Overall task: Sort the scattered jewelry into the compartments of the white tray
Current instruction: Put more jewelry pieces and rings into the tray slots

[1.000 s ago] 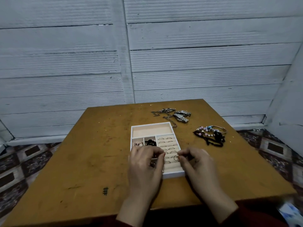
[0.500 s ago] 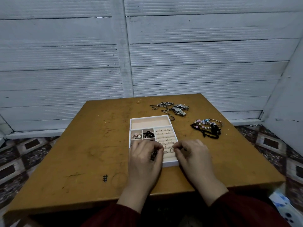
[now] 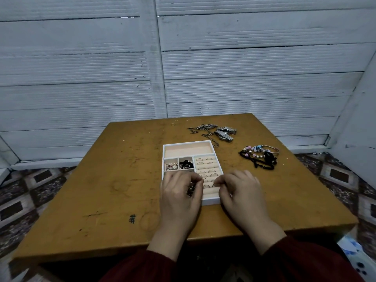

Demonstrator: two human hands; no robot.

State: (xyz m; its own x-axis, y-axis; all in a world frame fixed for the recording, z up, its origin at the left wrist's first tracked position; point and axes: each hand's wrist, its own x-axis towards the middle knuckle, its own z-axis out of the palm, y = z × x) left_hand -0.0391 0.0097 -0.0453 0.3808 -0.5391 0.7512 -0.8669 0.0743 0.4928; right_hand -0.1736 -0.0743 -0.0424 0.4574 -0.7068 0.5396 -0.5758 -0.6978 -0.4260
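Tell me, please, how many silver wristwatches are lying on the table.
2. The far wristwatch lies near the table's back edge; the near wristwatch sits just before it, beyond the white tray. None seems hidden.

Dim, cool, even light with soft shadows; wide-angle bending at edges, slightly soft detail.

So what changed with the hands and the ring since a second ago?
The right hand lowered the ring it was pinching to the near ring rows of the white tray. Its fingertips touch them, but whether it let go is unclear. The left hand still grips small dark pieces. The watches, chain and bracelets stayed put.
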